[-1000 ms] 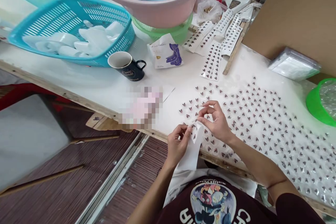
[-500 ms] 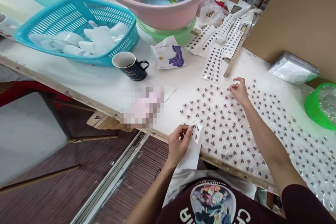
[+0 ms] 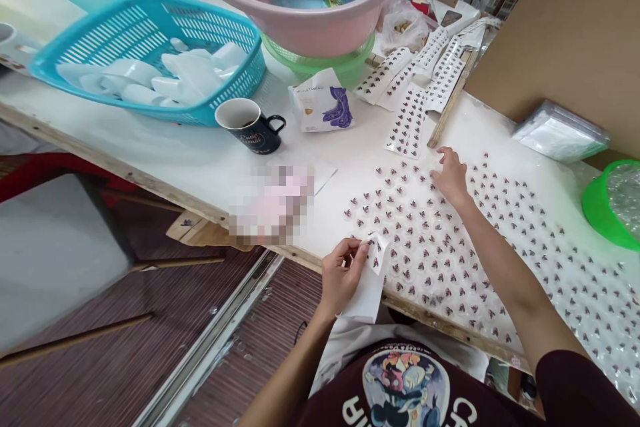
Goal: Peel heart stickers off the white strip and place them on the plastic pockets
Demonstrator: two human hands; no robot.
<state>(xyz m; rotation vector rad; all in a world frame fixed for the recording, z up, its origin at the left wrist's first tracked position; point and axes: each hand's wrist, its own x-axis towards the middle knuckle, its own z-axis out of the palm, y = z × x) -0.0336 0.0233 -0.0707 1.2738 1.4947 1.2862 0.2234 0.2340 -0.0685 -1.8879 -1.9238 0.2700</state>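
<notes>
My left hand pinches a white sticker sheet at the table's near edge; a few small dark stickers remain on its curled top. My right hand reaches out over the far rows of small round clear pieces, each bearing a dark sticker, and its fingertips press down on the table there. The fingers are together and bent, and I cannot make out anything between them. The round pieces lie in many rows across the white table.
A dark mug, a white packet and a blue basket of white pieces stand at the left. A pink basin sits on a green basket. Sticker sheets, a wooden stick, cardboard, a bag stack and a green bowl lie right.
My right hand left the sticker sheet, travelled out to the far rows of round pieces, and has now lowered its fingertips onto the table. My left hand kept hold of the sheet.
</notes>
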